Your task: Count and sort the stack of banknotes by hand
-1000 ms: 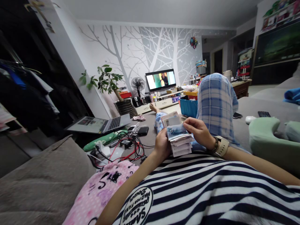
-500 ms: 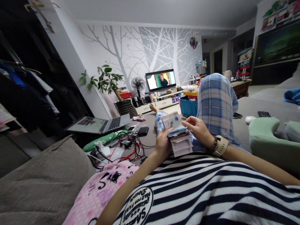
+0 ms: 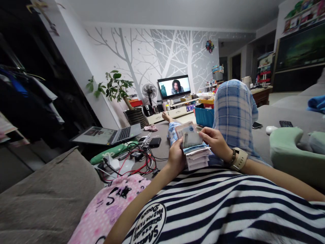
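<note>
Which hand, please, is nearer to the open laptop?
Left: the left hand holds the banknotes, right of the laptop; the right hand, at the banknotes' right edge, is farther away.

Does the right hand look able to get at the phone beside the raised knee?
Probably not easily: the right hand is busy with the banknotes, and the raised knee appears to stand between it and the phone.

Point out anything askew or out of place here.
The cables lie in an untidy tangle on the grey surface, red, black and white strands crossing, left of the held banknotes; I see no spill or damage.
</note>
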A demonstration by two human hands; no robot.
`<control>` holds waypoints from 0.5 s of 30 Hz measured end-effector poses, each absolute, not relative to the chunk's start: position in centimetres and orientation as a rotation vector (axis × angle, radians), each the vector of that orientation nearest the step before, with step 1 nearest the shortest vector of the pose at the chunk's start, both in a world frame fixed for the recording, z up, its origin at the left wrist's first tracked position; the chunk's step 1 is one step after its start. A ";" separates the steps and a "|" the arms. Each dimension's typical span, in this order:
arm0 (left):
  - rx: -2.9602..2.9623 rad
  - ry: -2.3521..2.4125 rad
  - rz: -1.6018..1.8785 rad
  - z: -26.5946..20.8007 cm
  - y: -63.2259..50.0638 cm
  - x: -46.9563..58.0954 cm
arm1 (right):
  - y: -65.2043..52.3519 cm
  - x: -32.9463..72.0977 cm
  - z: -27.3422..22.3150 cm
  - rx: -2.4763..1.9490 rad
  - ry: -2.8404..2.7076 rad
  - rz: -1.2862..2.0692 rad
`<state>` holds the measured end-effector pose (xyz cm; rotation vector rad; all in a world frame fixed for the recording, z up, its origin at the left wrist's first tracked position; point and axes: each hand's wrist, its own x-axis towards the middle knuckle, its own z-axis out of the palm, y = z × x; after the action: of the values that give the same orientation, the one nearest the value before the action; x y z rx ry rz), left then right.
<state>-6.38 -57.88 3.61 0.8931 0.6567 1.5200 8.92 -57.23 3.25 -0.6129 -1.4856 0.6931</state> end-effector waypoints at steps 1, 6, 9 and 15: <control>0.910 0.664 1.500 3.6 -58.0 -6.4 | -57.4 8.9 3.3 -0.600 -1.493 0.697; 1.019 0.703 1.469 3.6 -58.4 -6.8 | -57.8 8.8 3.4 -0.595 -1.514 0.724; 1.029 0.714 1.463 3.5 -58.5 -6.8 | -57.8 8.8 3.4 -0.600 -1.516 0.734; 1.002 0.710 1.480 3.6 -58.6 -6.8 | -57.9 8.8 3.4 -0.613 -1.523 0.732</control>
<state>-6.76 -58.64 3.59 1.0022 0.7095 1.4796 8.83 -57.88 3.42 -0.6133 -1.5225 0.7316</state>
